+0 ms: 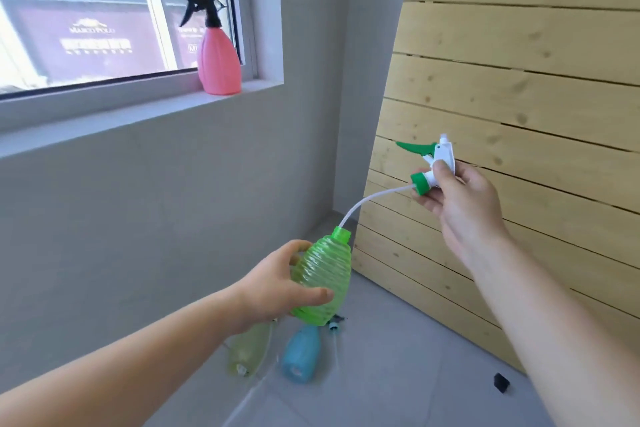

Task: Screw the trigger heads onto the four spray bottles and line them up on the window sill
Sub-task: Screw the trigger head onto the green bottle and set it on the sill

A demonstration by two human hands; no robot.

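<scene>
Left hand (277, 288) wrapped around green bottle (322, 282). Right hand (457, 198) pinching trigger head (438, 163), tube (367, 201) tip seemingly inside bottle mouth.

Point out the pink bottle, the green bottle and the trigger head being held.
pink bottle (220, 66): head view, body.
green bottle (320, 279): head view, ribbed body.
trigger head (444, 154): head view, white housing.

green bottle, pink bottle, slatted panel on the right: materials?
Green bottle: translucent ribbed plastic, glossy; light passes through. Pink bottle: opaque plastic, smooth satin, with black plastic trigger head. Slatted panel: apparently unfinished pale softwood; knots and grain show.
</scene>
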